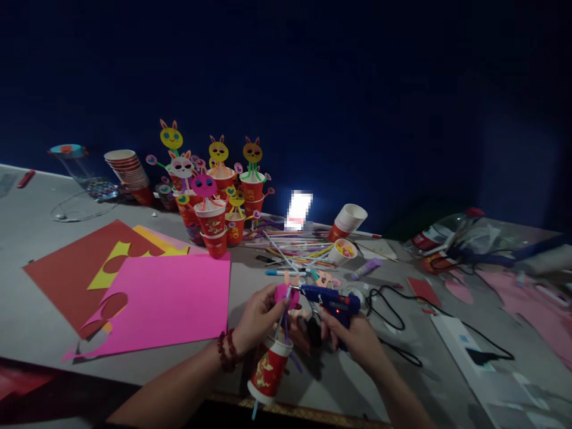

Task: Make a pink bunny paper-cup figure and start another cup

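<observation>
My left hand (259, 319) pinches a magenta paper disc (282, 293) with peach ears at its top. Below the disc, thin pipe cleaners (280, 326) run down into a red paper cup (269, 370) with a gold print. The cup hangs tilted near the table's front edge, a light blue end poking out beneath it. My right hand (353, 336) is wrapped round the handle of a blue glue gun (330, 298) with a lit red light. Its nozzle points left and meets the disc, or lies just by it; which of these I cannot tell.
Finished cup figures (212, 217) stand at the back, beside stacked paper cups (127, 170). Magenta card (179, 304) lies on the left. Pipe cleaners (304, 244) and a cup of small pieces (343, 251) are behind my hands. A black cord (395, 292) curls rightward near a bottle (440, 232).
</observation>
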Action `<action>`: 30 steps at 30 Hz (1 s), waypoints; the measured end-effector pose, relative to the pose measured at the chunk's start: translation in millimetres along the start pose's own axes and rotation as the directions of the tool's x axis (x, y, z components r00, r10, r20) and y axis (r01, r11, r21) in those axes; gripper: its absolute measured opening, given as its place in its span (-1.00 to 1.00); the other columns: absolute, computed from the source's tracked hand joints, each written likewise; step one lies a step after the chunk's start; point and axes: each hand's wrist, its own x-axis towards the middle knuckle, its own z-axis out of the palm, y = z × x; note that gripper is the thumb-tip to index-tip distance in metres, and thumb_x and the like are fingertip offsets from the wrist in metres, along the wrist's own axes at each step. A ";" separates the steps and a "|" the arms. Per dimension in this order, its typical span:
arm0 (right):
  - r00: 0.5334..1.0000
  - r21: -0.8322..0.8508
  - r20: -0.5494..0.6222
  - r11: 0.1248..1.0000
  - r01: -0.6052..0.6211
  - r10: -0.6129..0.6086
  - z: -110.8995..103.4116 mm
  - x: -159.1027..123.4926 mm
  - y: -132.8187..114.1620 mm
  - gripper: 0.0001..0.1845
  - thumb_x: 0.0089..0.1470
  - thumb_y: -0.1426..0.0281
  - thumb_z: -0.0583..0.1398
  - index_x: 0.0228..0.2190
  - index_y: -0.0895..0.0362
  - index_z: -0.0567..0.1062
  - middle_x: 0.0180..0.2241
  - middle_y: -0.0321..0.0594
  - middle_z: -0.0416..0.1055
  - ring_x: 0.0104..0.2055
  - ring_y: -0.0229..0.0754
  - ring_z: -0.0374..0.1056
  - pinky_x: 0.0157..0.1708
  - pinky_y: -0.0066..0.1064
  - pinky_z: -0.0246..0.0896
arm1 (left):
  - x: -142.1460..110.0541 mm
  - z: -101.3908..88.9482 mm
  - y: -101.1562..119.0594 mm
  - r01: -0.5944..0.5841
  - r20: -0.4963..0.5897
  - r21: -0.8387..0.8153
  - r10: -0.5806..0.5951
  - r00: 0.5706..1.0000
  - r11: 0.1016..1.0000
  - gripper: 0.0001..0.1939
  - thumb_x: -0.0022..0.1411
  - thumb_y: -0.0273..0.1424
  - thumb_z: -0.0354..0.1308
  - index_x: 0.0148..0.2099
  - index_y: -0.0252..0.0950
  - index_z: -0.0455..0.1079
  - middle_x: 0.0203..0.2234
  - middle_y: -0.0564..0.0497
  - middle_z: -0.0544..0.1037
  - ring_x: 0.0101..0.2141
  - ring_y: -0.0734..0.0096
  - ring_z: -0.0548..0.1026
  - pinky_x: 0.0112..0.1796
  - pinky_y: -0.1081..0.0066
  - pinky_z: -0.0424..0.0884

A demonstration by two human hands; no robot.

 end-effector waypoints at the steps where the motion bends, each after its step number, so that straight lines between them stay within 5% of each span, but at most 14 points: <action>1: 1.000 0.033 0.011 0.999 -0.005 0.004 0.6 0.5 0.3 -0.40 0.11 -0.10 0.12 -0.66 0.10 0.46 -0.73 -0.30 0.38 -0.68 -0.24 0.27 -0.55 -0.43 0.20 | -0.2 0.1 0.5 0.004 0.003 0.000 -0.004 1.000 1.000 -0.68 0.28 -0.16 0.14 -0.09 -0.31 0.40 -0.31 -0.05 0.60 -0.52 0.44 0.53 -0.45 0.45 0.47; 14: 0.984 0.464 0.113 0.869 -0.175 0.138 9.7 9.6 -0.4 -0.49 -0.02 -0.07 0.27 -0.51 0.15 0.39 -0.70 -0.33 0.42 -0.76 -0.40 0.15 -0.74 -0.57 0.02 | -3.3 1.8 7.4 -0.003 0.027 -0.072 0.005 1.000 0.997 -0.70 0.27 -0.17 0.16 -0.11 -0.30 0.39 -0.32 -0.06 0.63 -0.48 0.41 0.56 -0.41 0.44 0.49; 30: 0.990 0.353 0.071 0.926 -0.136 0.118 12.6 6.8 11.4 -0.47 0.00 -0.11 0.22 -0.51 0.14 0.40 -0.65 -0.32 0.44 -0.72 -0.36 0.19 -0.69 -0.52 0.12 | -1.0 3.0 9.1 0.017 -0.011 -0.202 -0.020 1.000 0.979 -0.68 0.21 -0.17 0.24 -0.13 -0.31 0.42 -0.37 -0.04 0.64 -0.54 0.45 0.53 -0.42 0.43 0.48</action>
